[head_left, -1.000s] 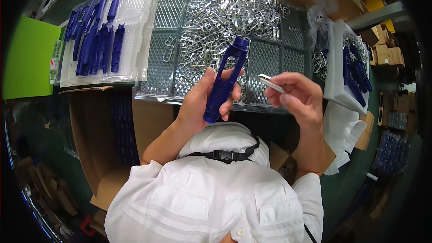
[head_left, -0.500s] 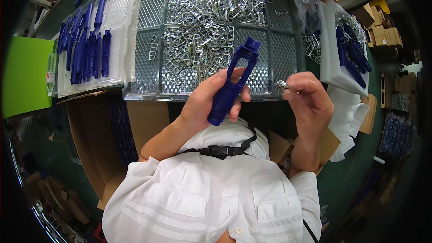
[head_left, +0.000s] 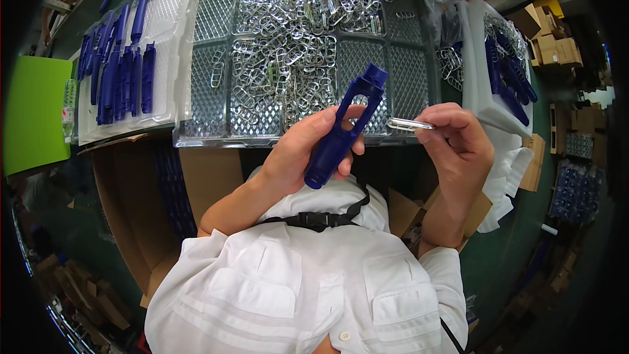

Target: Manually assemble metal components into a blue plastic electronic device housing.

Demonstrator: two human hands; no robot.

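Note:
My left hand (head_left: 298, 141) is closed around a blue plastic housing (head_left: 329, 151), a tube-like part with a long oval opening. It is tilted, its narrower end up and to the right. To the right, my right hand (head_left: 458, 141) pinches a shiny oval metal clip (head_left: 409, 124) between thumb and fingertips. The clip points left toward the housing, a gap apart from it. Behind both hands lies a clear plastic tray (head_left: 409, 95) with compartments, holding a heap of similar metal clips (head_left: 288, 65).
Several blue housings (head_left: 121, 78) lie on a white tray (head_left: 167, 46) at the left. A white foam box (head_left: 481, 85) with blue parts and clips stands at the right. Open cardboard boxes (head_left: 213, 180) sit below the table edge. A green panel (head_left: 36, 115) is far left.
The metal clip in my right hand has turned and now sticks out leftward from the fingertips. My left hand keeps hold of the blue housing, which has shifted slightly. The view has moved a little.

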